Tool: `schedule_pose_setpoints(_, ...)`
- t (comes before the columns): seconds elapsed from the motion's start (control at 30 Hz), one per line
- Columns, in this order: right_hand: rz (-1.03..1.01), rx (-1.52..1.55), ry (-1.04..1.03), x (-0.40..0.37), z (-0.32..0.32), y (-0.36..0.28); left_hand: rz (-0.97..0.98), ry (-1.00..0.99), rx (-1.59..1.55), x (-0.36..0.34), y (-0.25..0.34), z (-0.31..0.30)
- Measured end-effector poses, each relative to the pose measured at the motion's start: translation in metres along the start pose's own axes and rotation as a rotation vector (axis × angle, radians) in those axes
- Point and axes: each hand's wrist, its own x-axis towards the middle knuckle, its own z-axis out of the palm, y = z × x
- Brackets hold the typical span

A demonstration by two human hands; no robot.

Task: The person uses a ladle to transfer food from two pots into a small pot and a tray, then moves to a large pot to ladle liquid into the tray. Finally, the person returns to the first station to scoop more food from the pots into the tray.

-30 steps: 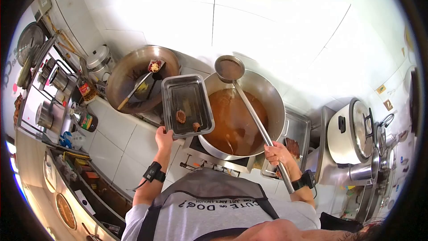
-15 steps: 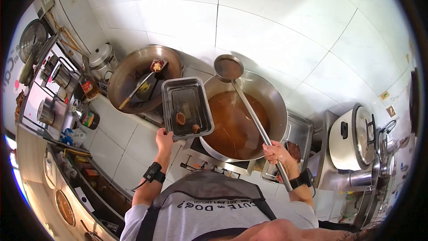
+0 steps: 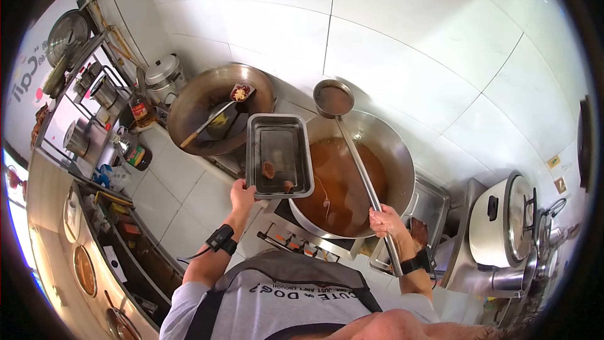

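Note:
My left hand is closed on the near left corner of a rectangular metal tray, held between the wok and the pot. Two brown pieces of food, seemingly meat, lie toward the tray's near end. My right hand is wrapped round the handle of a long-handled strainer. Its round head is raised over the far left rim of a large steel pot, and the handle slants across the opening. Brown broth fills the lower part of the pot.
Left of the tray, a wok holds a wooden-handled spatula with food on its blade. A metal tray with dark meat stands right of the pot, before a big cooker. Sauce bottles and shelves line the left.
The whole view has shifted, so the wok, tray and pot appear farther right. Both hands keep their holds, and the two food pieces stay in the tray.

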Motion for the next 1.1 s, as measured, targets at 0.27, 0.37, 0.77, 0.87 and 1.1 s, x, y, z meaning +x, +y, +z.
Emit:
schedule_pose_setpoints(0.27, -0.027, 0.005, 0.002, -0.002, 0.01, 0.002, 0.021, 0.019, 0.095, 0.007, -0.001, 0.002)
schedule_pose_setpoints(0.37, 0.004, -0.002, 0.051, -0.026, 0.024, -0.004, 0.007, -0.006, 0.108, 0.004, -0.001, 0.001)
schedule_pose_setpoints(0.77, 0.071, -0.039, 0.102, -0.167, 0.111, -0.025, 0.047, -0.01, 0.029, 0.003, -0.015, 0.002)
schedule_pose_setpoints(0.87, 0.098, -0.078, 0.144, -0.196, 0.156, -0.016, 0.161, -0.044, 0.277, 0.013, -0.04, -0.006)
schedule_pose_setpoints(1.1, 0.143, -0.157, 0.091, -0.232, 0.244, 0.023, -0.061, -0.101, -0.114, -0.039, -0.009, -0.066)
